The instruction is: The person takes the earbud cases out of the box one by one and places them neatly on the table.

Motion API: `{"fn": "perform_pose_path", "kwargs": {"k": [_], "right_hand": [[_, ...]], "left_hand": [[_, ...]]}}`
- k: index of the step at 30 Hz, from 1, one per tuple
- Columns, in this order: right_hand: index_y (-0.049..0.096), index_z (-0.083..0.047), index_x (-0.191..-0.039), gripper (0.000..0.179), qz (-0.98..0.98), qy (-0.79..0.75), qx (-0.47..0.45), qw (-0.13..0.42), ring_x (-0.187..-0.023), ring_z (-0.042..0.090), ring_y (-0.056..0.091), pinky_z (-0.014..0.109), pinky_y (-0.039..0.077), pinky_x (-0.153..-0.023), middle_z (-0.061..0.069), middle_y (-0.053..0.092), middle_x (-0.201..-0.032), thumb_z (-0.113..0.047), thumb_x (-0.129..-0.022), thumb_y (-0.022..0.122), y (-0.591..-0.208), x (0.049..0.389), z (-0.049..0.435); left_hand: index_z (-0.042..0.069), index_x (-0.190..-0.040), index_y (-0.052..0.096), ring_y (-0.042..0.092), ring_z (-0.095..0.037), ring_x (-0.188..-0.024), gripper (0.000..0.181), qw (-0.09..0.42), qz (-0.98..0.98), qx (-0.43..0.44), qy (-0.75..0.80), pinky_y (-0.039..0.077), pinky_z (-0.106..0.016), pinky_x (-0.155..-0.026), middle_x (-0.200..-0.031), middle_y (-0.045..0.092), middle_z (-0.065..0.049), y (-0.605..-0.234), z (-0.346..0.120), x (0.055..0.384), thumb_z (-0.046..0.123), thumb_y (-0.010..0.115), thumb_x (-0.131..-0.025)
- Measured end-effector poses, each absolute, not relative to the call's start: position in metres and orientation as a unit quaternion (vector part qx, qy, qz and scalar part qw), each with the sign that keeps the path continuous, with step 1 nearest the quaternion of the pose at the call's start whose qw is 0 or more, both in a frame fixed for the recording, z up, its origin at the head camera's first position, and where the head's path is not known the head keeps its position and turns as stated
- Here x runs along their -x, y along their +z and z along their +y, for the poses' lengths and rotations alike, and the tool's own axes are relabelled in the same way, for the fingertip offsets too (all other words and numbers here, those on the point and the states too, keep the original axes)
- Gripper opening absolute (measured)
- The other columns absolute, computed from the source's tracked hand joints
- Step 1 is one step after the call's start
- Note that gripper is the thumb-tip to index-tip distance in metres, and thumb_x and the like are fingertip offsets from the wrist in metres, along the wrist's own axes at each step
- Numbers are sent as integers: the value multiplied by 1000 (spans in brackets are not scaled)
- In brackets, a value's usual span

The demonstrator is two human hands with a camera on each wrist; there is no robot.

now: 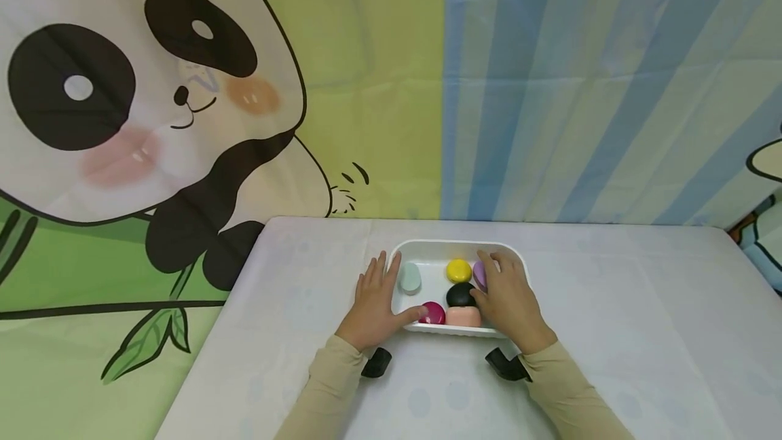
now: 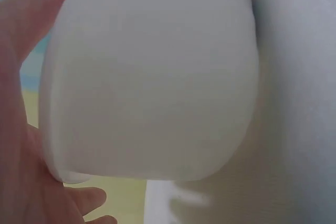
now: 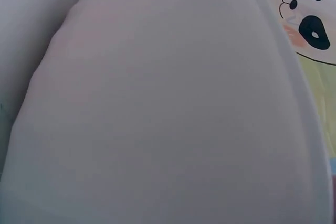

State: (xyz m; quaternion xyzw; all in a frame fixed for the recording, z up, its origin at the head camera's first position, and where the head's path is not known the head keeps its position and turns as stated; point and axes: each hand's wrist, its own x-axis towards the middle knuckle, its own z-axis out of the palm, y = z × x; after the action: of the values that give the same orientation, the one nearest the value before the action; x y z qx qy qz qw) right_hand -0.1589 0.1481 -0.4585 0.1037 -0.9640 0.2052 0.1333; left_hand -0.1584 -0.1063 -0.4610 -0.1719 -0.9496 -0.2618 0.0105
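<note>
The left hand [image 1: 374,307] spreads its straight fingers over the left rim of a white, rounded rectangular tray [image 1: 434,280], its thumb reaching in to a glossy magenta rounded piece [image 1: 434,314]. The right hand [image 1: 512,299] leans over the tray's right side, thumb at a black rounded piece [image 1: 459,295], index finger at a purple rounded piece [image 1: 479,276]; thumb and index stand apart, but whether it grips anything I cannot tell.

A peach-pink block with rounded corners [image 1: 463,317] sits between the black piece and the near wall. A yellow round piece [image 1: 459,270] lies near the far wall, and a pale mint oval piece [image 1: 410,278] just inside the left wall; bare tray floor separates those two.

The tray rests on a white-covered table [image 1: 623,304]. The tabletop reaches widely to the right and less to the left, where its edge slants; the far edge runs just beyond the tray, before a printed panda backdrop [image 1: 373,87].
</note>
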Motion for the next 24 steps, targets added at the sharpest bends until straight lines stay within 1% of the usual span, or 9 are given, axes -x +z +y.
{"fn": "perform_pose_path", "kwargs": {"k": [5, 8, 11, 14, 17, 21, 24], "right_hand": [[47, 1, -131, 59, -969, 191, -91, 130, -109, 37, 44, 52, 47, -83, 24, 49, -119, -15, -79, 70, -461, 157, 145], [50, 1, -127, 51, -973, 181, -79, 120, -101, 36, 49, 52, 50, -76, 22, 52, -113, -13, -81, 67, -461, 157, 144], [53, 1, -123, 46, -976, 173, -69, 112, -95, 35, 52, 52, 51, -72, 22, 54, -108, -13, -81, 67, -460, 156, 144], [54, 1, -120, 44, -978, 167, -63, 107, -91, 34, 53, 51, 51, -70, 22, 55, -104, -12, -80, 68, -460, 157, 144], [56, 2, -115, 39, -979, 161, -63, 109, -85, 34, 55, 51, 51, -67, 21, 56, -97, -11, -80, 68, -459, 158, 144], [58, 1, -107, 29, -977, 160, -70, 120, -79, 34, 55, 50, 50, -65, 19, 57, -89, -9, -81, 66, -459, 160, 145], [61, 1, -107, 28, -976, 164, -71, 123, -80, 34, 56, 50, 50, -66, 19, 58, -91, -9, -81, 66, -458, 160, 145]], "left_hand": [[23, -150, 4, 6, -34, -140, 113, 14, -949, 182, -258, 9, -55, -109, -154, 8, -15, -466, -107, 158, 83, 48, -66], [22, -150, 3, 8, -33, -140, 116, 12, -947, 183, -264, 9, -53, -110, -154, 9, -14, -467, -107, 158, 83, 52, -64], [21, -150, 0, 9, -29, -140, 122, -3, -944, 179, -278, 10, -50, -111, -154, 11, -11, -467, -106, 157, 82, 56, -61], [17, -150, -3, 11, -25, -140, 129, -23, -939, 170, -297, 11, -46, -112, -154, 13, -7, -467, -106, 157, 82, 59, -57], [16, -150, -5, 12, -23, -139, 134, -41, -935, 159, -313, 14, -45, -112, -154, 11, -4, -467, -105, 157, 83, 61, -54], [19, -149, -7, 12, -22, -139, 135, -52, -931, 147, -331, 19, -46, -110, -155, 8, 0, -469, -105, 158, 82, 63, -52], [20, -149, -7, 13, -21, -139, 134, -55, -927, 146, -341, 21, -46, -109, -155, 7, 3, -469, -105, 159, 80, 65, -53]]}}
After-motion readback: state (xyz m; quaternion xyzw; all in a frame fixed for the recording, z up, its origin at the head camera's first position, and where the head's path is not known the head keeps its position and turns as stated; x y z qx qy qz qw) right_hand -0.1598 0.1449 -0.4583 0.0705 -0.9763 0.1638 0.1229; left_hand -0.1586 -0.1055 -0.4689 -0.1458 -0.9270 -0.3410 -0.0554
